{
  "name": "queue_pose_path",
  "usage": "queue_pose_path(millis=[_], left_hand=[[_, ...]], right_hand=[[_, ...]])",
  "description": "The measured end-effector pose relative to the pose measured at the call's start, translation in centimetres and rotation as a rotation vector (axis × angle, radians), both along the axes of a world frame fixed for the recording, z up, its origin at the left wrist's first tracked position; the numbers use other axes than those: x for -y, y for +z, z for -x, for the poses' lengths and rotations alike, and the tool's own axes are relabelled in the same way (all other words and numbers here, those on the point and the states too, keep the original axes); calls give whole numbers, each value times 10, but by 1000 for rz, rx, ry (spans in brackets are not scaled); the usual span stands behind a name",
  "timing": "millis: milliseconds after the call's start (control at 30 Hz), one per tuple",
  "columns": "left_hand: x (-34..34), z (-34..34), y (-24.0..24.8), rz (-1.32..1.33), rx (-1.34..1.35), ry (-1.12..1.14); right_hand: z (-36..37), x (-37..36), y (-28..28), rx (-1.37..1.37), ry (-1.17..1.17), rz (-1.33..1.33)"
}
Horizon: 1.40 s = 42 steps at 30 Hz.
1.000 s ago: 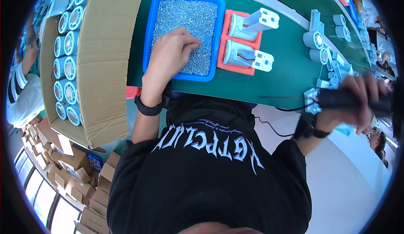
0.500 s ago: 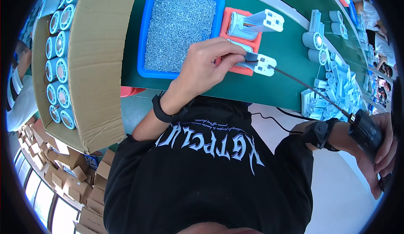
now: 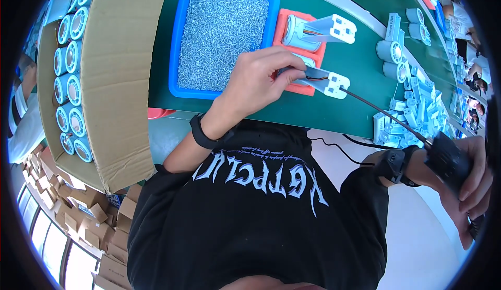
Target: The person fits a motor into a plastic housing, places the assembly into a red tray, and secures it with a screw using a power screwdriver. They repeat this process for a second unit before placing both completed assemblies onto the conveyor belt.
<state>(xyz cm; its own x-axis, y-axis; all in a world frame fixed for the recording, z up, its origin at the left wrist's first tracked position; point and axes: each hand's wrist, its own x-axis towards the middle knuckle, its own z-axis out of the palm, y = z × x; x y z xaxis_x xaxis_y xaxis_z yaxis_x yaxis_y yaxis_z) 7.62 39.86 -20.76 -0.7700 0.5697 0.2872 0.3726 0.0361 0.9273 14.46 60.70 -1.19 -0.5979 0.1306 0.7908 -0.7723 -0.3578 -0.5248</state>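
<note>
My left hand [image 3: 261, 78] is closed in a pinch on the near white plastic bracket [image 3: 335, 85], where thin dark and red wires run along its channel. That bracket juts out from the coral-red foam holder [image 3: 304, 88]. Below the far one, its round body is partly hidden by my fingers. Off to the right, my right hand [image 3: 472, 178] wraps round a black electric screwdriver [image 3: 448, 159]. Its long thin shaft slants up-left, and the tip meets the end plate of the near bracket. A second white bracket [image 3: 343, 29], joined to a cylindrical motor body [image 3: 301, 33], sits in the holder's far slot.
Left of the holder lies a blue tray [image 3: 174, 55] full of small screws [image 3: 222, 39]. A cardboard box [image 3: 122, 81] with cylindrical motor units [image 3: 76, 122] stands further left. White plastic parts [image 3: 412, 110] are heaped on the right of the green table [image 3: 344, 115], beside a few upright cylinders [image 3: 389, 51].
The near bracket and my left hand have shifted slightly right, and more of the wires shows. The screwdriver's tip has moved a little right and nearer, still at the end plate.
</note>
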Motion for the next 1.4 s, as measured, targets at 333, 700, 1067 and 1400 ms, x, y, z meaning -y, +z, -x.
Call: queue_pose_path(millis=[333,700,1067,1400], left_hand=[[-5,-10,-7,-177,134,45],[-10,-14,-13,-177,68,51],[24,12,2,-21,-307,157],[54,20,-4,689,-118,-91]], right_hand=[[23,7,-30,24,109,58],[29,13,-33,-9,188,25],[16,-23,-25,163,346,-412],[34,-10,-32,147,398,-551]])
